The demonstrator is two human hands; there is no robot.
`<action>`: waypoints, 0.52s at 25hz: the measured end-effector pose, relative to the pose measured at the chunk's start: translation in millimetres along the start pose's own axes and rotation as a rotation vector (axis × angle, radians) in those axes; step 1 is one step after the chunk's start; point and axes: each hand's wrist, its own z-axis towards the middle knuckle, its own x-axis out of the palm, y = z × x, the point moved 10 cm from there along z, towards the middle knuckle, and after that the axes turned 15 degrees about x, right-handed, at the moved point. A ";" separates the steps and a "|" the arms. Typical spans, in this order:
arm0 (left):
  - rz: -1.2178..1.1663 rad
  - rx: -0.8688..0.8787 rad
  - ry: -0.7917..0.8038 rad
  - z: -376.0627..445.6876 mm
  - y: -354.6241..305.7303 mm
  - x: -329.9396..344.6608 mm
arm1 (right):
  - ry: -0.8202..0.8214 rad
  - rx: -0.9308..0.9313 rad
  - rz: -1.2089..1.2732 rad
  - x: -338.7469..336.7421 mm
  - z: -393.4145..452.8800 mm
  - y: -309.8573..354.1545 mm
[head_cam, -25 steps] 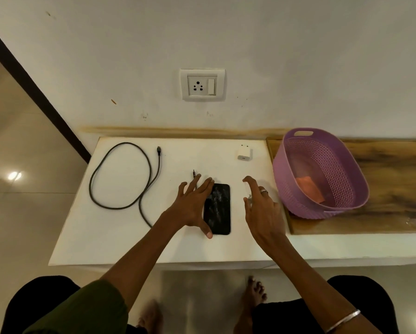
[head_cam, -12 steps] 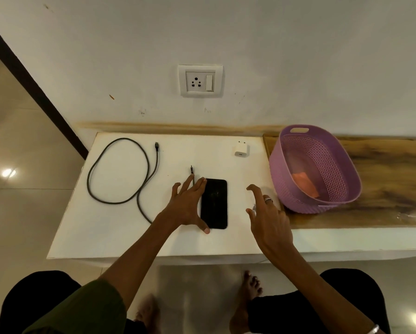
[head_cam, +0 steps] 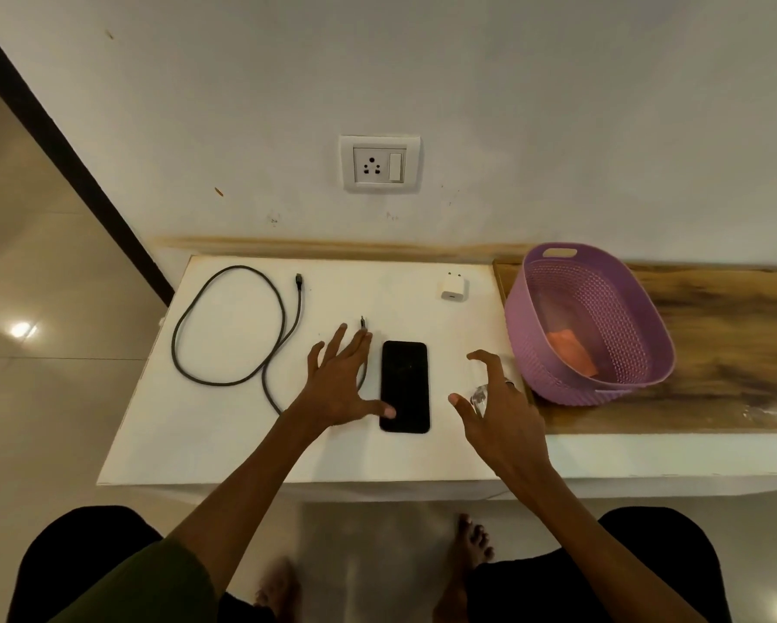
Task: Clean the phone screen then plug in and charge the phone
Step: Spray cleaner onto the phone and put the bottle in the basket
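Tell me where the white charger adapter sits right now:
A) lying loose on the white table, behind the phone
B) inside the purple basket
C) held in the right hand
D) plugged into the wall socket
A: the white charger adapter lies on the white table near the wall, unplugged, beyond the phone; the wall socket is empty.

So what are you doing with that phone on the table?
A person sits at a white table with a black phone lying flat on it. The left hand rests beside the phone, thumb touching its lower edge. The right hand hovers open on the other side, near something small and clear. The cable and white charger lie unplugged; the wall socket is empty. An orange cloth sits in the purple basket.
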 end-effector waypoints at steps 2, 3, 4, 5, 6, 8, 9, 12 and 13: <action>-0.005 -0.066 -0.209 -14.0 16.3 -30.3 | -0.006 0.020 0.066 -3.7 0.6 1.2; -0.021 -0.095 -0.288 -22.0 24.2 -40.9 | -0.004 0.023 0.096 -4.8 0.1 3.9; -0.051 -0.118 -0.338 -29.1 30.9 -46.9 | 0.004 0.020 0.127 -5.2 -0.4 7.8; -0.089 -0.131 -0.367 -34.8 36.0 -48.9 | 0.019 0.011 0.157 -4.7 -1.0 13.0; -0.127 -0.131 -0.393 -39.1 39.5 -48.7 | 0.037 -0.002 0.178 -3.5 -1.8 18.7; -0.188 -0.142 -0.426 -43.3 47.6 -44.6 | 0.085 -0.028 0.204 -0.3 -3.3 31.5; -0.211 -0.168 -0.414 -43.8 52.4 -40.3 | 0.115 -0.034 0.218 2.3 -3.8 37.6; -0.240 -0.235 -0.404 -43.6 61.1 -33.3 | 0.199 -0.063 0.265 11.5 -7.3 57.2; -0.244 -0.235 -0.413 -43.3 61.0 -33.8 | 0.215 -0.082 0.288 14.1 -9.6 64.1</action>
